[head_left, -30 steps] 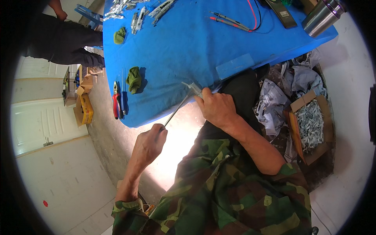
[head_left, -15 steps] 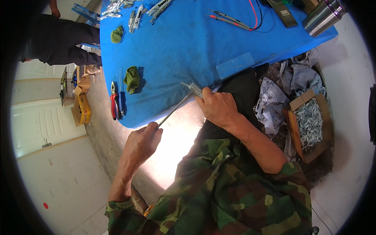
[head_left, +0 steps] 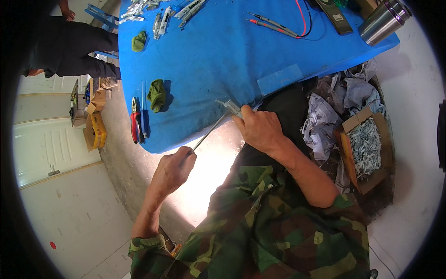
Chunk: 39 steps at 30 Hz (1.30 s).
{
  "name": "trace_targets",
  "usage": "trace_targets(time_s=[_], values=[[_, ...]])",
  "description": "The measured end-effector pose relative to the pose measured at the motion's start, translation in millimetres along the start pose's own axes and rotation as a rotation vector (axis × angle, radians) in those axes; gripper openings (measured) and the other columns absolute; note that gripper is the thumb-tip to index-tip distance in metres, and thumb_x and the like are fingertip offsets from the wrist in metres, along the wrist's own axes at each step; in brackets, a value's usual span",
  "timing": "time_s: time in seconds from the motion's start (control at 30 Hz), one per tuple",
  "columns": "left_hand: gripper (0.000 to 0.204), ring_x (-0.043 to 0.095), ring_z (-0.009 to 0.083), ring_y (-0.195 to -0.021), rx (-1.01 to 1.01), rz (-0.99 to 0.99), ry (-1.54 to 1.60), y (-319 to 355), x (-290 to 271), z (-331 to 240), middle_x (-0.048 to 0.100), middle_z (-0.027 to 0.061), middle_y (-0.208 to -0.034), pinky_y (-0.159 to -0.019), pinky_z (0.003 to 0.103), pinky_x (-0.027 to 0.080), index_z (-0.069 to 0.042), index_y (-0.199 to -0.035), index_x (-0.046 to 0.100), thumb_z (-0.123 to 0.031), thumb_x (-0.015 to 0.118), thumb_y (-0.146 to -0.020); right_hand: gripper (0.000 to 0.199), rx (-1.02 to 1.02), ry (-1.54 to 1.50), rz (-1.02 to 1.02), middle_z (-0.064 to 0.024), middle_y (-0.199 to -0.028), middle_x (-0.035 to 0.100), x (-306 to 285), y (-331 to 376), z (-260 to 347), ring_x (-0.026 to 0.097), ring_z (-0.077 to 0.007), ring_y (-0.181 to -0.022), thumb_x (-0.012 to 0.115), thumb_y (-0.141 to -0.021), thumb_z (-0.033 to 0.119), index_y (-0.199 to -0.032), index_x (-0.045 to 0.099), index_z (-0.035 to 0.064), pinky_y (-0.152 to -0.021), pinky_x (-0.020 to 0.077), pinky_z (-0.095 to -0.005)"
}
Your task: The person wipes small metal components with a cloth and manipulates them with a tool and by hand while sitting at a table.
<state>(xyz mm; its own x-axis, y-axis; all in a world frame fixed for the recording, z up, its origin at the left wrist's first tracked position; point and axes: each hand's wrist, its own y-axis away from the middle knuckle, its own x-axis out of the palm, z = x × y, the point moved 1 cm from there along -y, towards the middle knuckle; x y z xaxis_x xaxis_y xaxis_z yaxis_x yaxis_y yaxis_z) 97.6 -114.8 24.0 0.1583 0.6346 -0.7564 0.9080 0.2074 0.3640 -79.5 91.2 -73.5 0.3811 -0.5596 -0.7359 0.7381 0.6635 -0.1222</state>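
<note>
My left hand (head_left: 174,170) is closed round the near end of a thin metal rod tool (head_left: 210,133), perhaps a screwdriver, whose handle the fingers hide. Its shaft slants up and to the right, and its far end meets a small pale grey-white part (head_left: 229,106) at the table's near edge. That part is pinched by my right hand (head_left: 261,127) between thumb and fingers, which cover its right end. A thin tail sticks out of the part's left end over the blue cloth (head_left: 209,60).
Red-handled pliers (head_left: 136,122), a slim blue-handled tool (head_left: 144,111) and a green rag (head_left: 157,95) lie left. Meter probes (head_left: 274,26), a steel tumbler (head_left: 382,23) and strips (head_left: 161,22) lie farther back. A scrap-filled carton (head_left: 365,146) stands right; another person (head_left: 74,46) stands far left.
My left hand has shifted slightly right along with the rod, which still meets the pale part. My right hand has barely moved. The other person's hand has lowered a little.
</note>
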Motion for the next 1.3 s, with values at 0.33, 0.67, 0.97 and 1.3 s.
trace_targets(time_s=[0.33,0.67,0.97,1.3], values=[[0.012,0.071,0.0386,-0.066,0.114,-0.116,-0.225,5.4,-0.8,-14.2,0.070,0.0199,-0.075,-0.059,0.043,0.053,-0.003,-0.105,0.063,-0.013,0.067,-0.100,0.034,0.042,-0.028,0.058,-0.0215,-0.063,0.066,-2.9,-0.7,-0.1,0.068,-0.0427,-0.060,0.067,-0.100,0.033,-0.087,0.058,0.0022,-0.057,0.0530,-0.0565],[0.029,0.064,0.0221,-0.054,-0.145,0.217,0.224,-11.4,-3.8,12.3,0.065,0.0096,-0.063,-0.053,0.035,0.048,0.000,-0.101,0.067,-0.029,0.061,-0.104,0.036,0.026,-0.040,0.062,-0.0217,-0.062,0.065,-6.5,-1.1,-0.8,0.068,-0.0422,-0.058,0.068,-0.100,0.033,-0.084,0.060,0.0015,-0.056,0.0532,-0.0555],[0.038,0.058,0.0109,-0.056,-0.256,0.217,0.412,-19.6,24.3,20.2,0.060,0.0034,-0.062,-0.052,0.029,0.046,0.000,-0.102,0.068,-0.036,0.056,-0.103,0.040,0.103,-0.174,0.110,-0.0250,-0.067,0.065,-7.2,-3.2,-1.8,0.066,-0.0468,-0.064,0.065,-0.102,0.035,-0.083,0.061,-0.0001,-0.062,0.0518,-0.0578],[0.032,0.054,0.0072,-0.048,-0.028,0.039,0.455,-31.3,84.0,46.3,0.058,-0.0002,-0.058,-0.046,0.026,0.042,-0.003,-0.100,0.065,-0.030,0.051,-0.111,0.043,0.176,-0.485,0.238,-0.0277,-0.079,0.067,-11.0,-8.8,-8.5,0.066,-0.0455,-0.076,0.059,-0.105,0.034,-0.085,0.063,-0.0045,-0.068,0.0493,-0.0519]])
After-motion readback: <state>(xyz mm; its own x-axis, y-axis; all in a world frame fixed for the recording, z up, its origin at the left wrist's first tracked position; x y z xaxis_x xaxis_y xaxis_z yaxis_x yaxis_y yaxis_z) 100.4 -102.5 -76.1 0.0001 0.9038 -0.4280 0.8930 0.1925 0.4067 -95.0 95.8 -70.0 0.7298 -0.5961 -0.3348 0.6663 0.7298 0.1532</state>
